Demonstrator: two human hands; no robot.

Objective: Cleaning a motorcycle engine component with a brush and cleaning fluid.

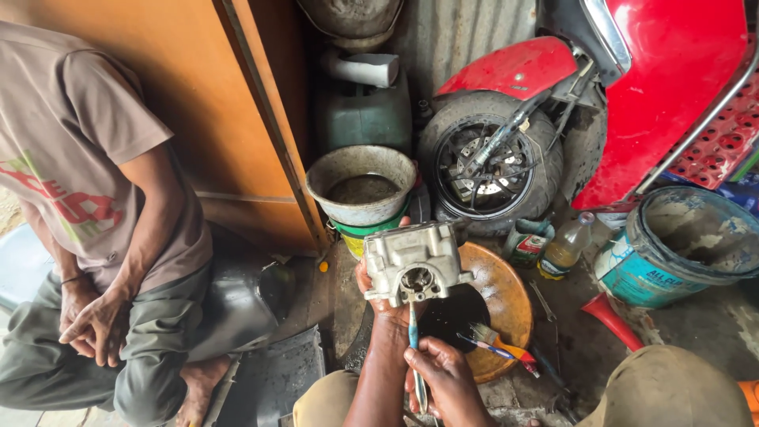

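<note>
- The left hand (385, 304) grips the grey cast-metal engine part (413, 262) from beneath, above the round orange basin of dark liquid (506, 300); a slick hold could drop it.
- The right hand (444, 378) pinches a thin blue-handled tool (413, 348) into its bore; slipping might scratch it.
- A flat orange-handled paintbrush (494, 341) lies in the basin.

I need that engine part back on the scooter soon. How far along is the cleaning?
Done: the grey metal engine casting is off the bike and its outer faces look pale and mostly clean. In hand: the left hand holds it over the orange basin of dark liquid while the right hand pokes a thin blue-handled tool into its bore. Left: that bore looks grimy; a paintbrush waits in the basin.
</note>
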